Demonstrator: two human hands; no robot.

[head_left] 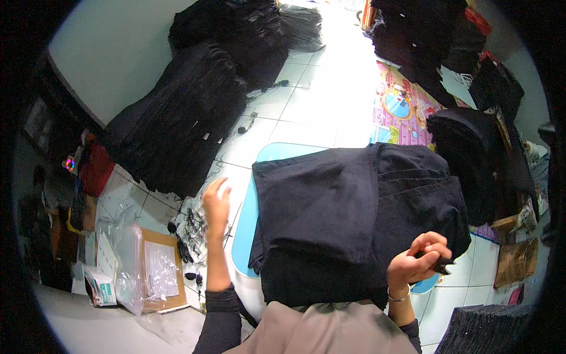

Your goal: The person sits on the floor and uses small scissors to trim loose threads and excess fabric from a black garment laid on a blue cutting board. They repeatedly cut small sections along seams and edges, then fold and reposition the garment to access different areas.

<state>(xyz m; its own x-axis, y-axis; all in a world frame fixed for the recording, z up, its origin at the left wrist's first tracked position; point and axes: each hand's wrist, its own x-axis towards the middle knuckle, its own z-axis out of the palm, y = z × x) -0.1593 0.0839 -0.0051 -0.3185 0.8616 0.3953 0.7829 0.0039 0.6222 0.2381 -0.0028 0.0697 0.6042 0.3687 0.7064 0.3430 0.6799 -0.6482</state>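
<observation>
Black cloth trousers [318,206] lie spread in front of me, their folded layers overlapping on the right. Beneath them, the blue top of a low table [244,236] shows along the left and far edges. My left hand [216,203] is raised left of the cloth, fingers loosely apart and nothing seen in them. Over the right side of the cloth, my right hand [417,259] is closed round small dark thread snips [443,267]. Two pointed tips stick out past the fingers; the rest is hidden in the palm.
Large piles of black cloth stand at far left [177,112], far right [418,35] and right [466,159]. A stack of dark cloth [483,327] sits at lower right. Thread scraps [191,233] litter the white tiles. A plastic-wrapped cardboard package [159,268] stands at left.
</observation>
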